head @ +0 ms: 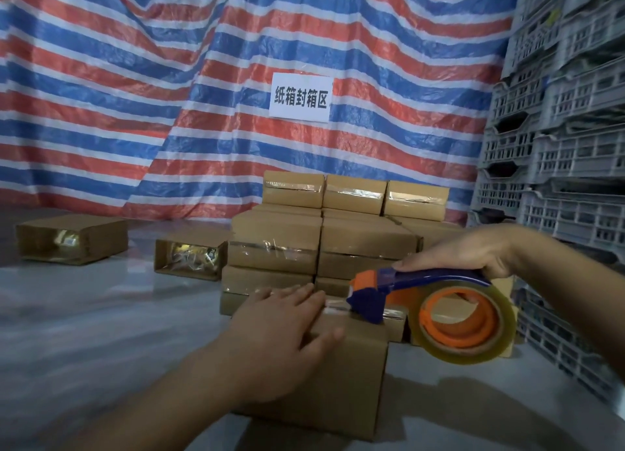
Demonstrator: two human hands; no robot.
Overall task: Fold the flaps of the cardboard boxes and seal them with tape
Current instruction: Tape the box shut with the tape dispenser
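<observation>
Cardboard box (338,376) lies under the flat, relaxed left hand (284,318); right hand (473,251) grips the tape dispenser (422,302) beside it.

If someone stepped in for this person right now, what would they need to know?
Left hand: flat, fingers straight, pressing the top of the brown cardboard box in front.
Right hand: grips the blue and orange tape dispenser with its clear tape roll, whose nose sits at the box's far top edge.
Done: a stack of taped brown boxes stands behind.
Left: finish taping this box, whose seam is hidden under the hand; then the two open-ended brown boxes lying on the floor to the left.
</observation>
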